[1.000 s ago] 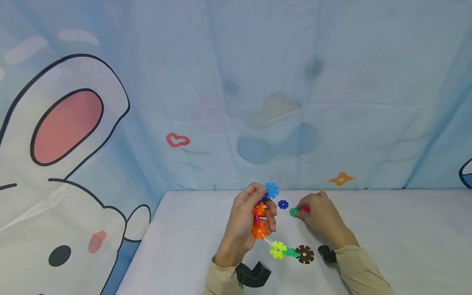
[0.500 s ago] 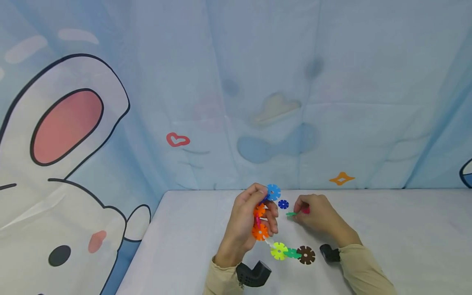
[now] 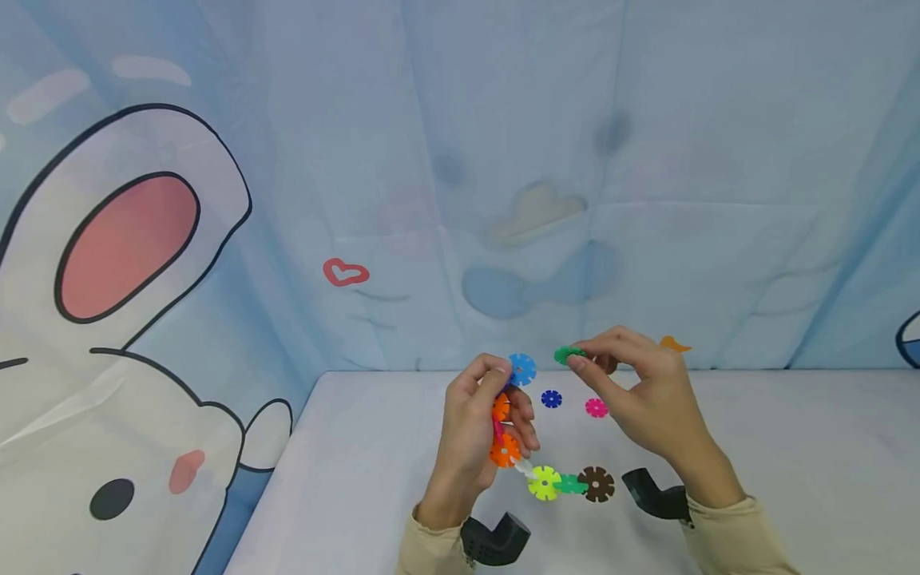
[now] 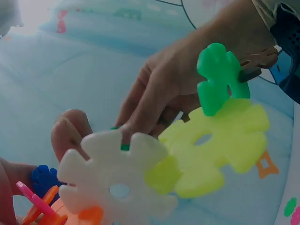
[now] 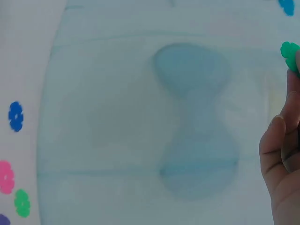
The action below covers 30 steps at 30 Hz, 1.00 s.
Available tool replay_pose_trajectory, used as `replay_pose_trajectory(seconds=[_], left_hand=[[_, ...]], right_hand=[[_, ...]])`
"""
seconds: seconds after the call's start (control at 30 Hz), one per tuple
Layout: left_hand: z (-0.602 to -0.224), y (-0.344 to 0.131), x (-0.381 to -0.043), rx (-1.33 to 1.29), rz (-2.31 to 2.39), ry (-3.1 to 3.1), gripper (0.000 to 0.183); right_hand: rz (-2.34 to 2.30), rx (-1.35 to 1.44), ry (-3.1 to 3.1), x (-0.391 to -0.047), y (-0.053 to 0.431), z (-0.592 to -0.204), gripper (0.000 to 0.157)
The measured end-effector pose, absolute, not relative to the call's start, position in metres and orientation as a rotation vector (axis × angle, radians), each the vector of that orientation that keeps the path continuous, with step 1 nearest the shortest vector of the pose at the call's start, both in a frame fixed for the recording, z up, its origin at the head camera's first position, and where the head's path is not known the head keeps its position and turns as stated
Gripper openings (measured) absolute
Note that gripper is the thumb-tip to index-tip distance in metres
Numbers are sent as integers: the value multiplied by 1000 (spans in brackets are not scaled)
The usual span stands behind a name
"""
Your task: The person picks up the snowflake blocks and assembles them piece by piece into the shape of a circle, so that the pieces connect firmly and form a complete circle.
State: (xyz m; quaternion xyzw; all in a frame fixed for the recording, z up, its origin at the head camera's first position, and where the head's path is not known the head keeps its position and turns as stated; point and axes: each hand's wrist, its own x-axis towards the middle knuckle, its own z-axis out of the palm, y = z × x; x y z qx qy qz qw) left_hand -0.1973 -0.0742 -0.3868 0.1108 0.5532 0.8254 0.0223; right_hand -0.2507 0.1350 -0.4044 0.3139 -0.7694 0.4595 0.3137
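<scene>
My left hand [image 3: 465,435] holds a chain of interlocked plastic snowflake discs near its upper end. A light blue disc [image 3: 522,370] tops it; orange discs [image 3: 505,451] lie by the palm. The chain hangs down through a white disc [image 4: 117,180] and a yellow-green disc [image 3: 544,483] to a green one [image 4: 218,77] and a brown disc [image 3: 596,484]. My right hand [image 3: 647,395], raised above the table, pinches a loose green disc [image 3: 567,354] between thumb and fingers. That disc is close to the light blue one, apart from it. Fingers partly cover it.
On the white table [image 3: 359,447] lie a dark blue disc [image 3: 551,398] and a pink disc [image 3: 596,408]. The right wrist view also has a green disc [image 5: 22,203] and a purple disc [image 5: 3,220] there. A printed blue curtain [image 3: 503,160] hangs behind the table's far edge.
My right hand has lifted the green disc off the table, rising up and to the right. The pink disc is now uncovered. My left hand has shifted only slightly.
</scene>
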Motion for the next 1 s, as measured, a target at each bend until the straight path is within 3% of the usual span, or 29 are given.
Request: replay_pose_trajectory(seconds=[0.3,0.47,0.57,0.67,0.77,0.8,0.87,0.97,1.0], left_hand=[[-381,-70,-191,366,2607,1713,20],[-380,-69,-189,377,2609,1704,22],[-379,-67,-188,405,2611,1718,23],[-377,-66,-187,440,2593,1782,28],[-376,-66,-186,478,2556,1890,30],[-376,-66,-185,493,2545,1917,30],[-376,-67,-185,527,2528,1963,29],[-378,-66,-184,591,2511,1997,28],[-378,-66,-184,610,2505,2011,27]], right_hand=[[1243,964,-1843,-234,124,-387,44],[1232,981,-1825,-233,122,-387,45],[1209,984,-1820,-232,122,-385,40],[1169,983,-1806,-229,123,-383,7],[1122,980,-1793,-227,123,-382,23],[1105,975,-1794,-227,123,-381,24],[1075,963,-1799,-226,123,-380,4],[1049,948,-1804,-225,123,-378,25],[1042,941,-1809,-224,123,-378,20]])
